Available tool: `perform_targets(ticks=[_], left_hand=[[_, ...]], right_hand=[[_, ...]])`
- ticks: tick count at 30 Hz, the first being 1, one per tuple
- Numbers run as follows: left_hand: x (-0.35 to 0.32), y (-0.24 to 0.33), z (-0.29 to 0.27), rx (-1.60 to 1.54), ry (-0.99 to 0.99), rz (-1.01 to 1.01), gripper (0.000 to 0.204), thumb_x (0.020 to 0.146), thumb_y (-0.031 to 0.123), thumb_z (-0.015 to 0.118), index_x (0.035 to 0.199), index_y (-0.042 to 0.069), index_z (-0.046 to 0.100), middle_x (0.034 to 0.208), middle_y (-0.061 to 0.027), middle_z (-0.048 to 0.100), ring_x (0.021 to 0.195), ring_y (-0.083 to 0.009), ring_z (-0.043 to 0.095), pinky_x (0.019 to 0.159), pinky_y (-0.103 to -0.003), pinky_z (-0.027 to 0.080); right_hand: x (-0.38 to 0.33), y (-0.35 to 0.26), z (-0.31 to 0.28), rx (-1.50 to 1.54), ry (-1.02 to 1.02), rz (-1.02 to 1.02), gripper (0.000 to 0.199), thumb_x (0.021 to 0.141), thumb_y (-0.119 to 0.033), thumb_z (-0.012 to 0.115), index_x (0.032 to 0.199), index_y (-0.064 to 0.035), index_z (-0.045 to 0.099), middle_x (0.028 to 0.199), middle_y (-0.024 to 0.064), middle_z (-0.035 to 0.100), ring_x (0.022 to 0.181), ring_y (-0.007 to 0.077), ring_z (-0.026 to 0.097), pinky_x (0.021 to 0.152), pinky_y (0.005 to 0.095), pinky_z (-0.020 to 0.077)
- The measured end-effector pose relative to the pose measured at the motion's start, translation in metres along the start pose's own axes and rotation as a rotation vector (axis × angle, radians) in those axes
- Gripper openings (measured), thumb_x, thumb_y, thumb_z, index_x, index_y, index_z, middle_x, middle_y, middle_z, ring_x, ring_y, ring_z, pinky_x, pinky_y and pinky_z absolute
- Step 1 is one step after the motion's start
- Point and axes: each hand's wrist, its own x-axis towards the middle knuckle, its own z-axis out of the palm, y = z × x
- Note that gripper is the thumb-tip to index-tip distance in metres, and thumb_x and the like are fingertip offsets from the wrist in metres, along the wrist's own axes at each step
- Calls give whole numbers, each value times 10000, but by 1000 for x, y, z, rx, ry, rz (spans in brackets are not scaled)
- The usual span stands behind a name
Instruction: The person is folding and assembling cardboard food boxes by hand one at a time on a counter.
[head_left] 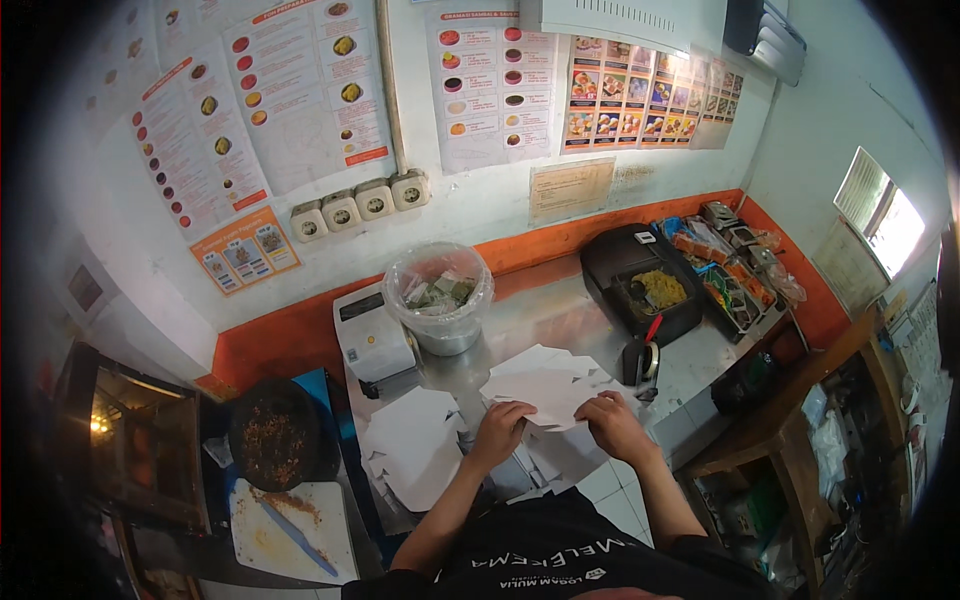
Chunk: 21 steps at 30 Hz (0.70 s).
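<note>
A white die-cut cardboard sheet (545, 388) with notched edges lies between my hands at the near side of the metal table (530, 320). My left hand (504, 430) pinches its near left edge. My right hand (610, 424) grips its near right edge, fingers curled over the card. More white cardboard sheets (412, 448) lie flat in a pile to the left of my left forearm. Below the held sheet, other white cardboard sheets (575, 458) show in part; my hands and the held sheet cover some of them.
Behind the left pile stand a grey-white label printer (375, 345) and a bag-lined bucket (440, 300). At right are a tape dispenser (640, 365), a black container with yellow contents (655, 290) and packets (735, 265). A knife (300, 538) rests on a white cutting board (255, 545).
</note>
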Motion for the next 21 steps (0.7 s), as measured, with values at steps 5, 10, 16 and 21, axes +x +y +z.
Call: perform_targets(ticks=[5,10,16,21], left_hand=[[12,3,-17,-281,-259,-205,162,984,84,616,1128,29,666,1069,-109,724,971,-251,691,880,-389,516],[16,5,-28,-645,-487,-277,210,1001,110,624,1187,16,652,1053,-87,718,967,-158,660,893,-348,519],[36,51,-55,-1003,-493,-235,438,975,38,656,1400,34,550,1069,-73,702,1019,-117,636,923,-289,512],[45,79,-63,-998,-418,-271,490,978,2,640,1449,23,508,1091,-100,728,976,-100,648,870,-261,524]], right_hand=[[5,-2,-6,169,155,-45,248,715,100,611,885,-79,635,868,48,654,959,272,637,1011,440,445],[16,-20,-26,342,188,-109,240,699,70,618,895,-68,645,825,64,626,883,280,610,916,419,453],[32,-73,-60,331,143,-70,340,762,-99,713,1099,-79,669,899,96,588,873,286,550,837,405,409],[28,-82,-60,73,273,49,391,810,-124,758,1183,-64,659,980,127,531,932,306,521,836,409,404]])
